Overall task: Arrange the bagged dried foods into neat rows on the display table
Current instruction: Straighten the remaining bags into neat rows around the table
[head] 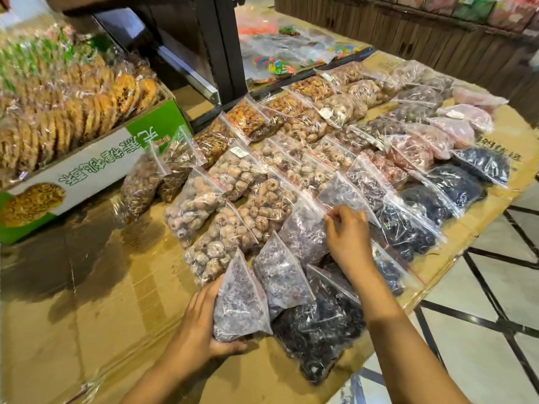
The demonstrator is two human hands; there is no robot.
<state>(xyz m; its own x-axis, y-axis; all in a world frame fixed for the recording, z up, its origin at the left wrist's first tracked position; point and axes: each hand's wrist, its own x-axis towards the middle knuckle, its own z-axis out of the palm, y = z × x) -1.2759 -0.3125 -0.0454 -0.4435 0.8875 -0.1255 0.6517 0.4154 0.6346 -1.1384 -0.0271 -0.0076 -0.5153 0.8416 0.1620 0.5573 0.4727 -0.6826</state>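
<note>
Clear zip bags of dried foods lie in slanting rows on a cardboard-covered display table (87,301). My left hand (201,325) grips the nearest bag of greyish-purple dried fruit (237,304) from its left side and bottom, holding it upright. My right hand (348,237) pinches the top edge of another purple bag (303,231) two places further along the same row. Between them stands a third purple bag (280,275). Bags of black dried food (320,325) lie to the right, tan round dried fruit (210,249) to the left.
A green and white carton (96,167) of wrapped round biscuits stands at the left. Dark metal posts (221,45) rise behind the rows. Bags of coloured sweets (277,65) lie at the back. The table's right edge (466,252) drops to a tiled floor.
</note>
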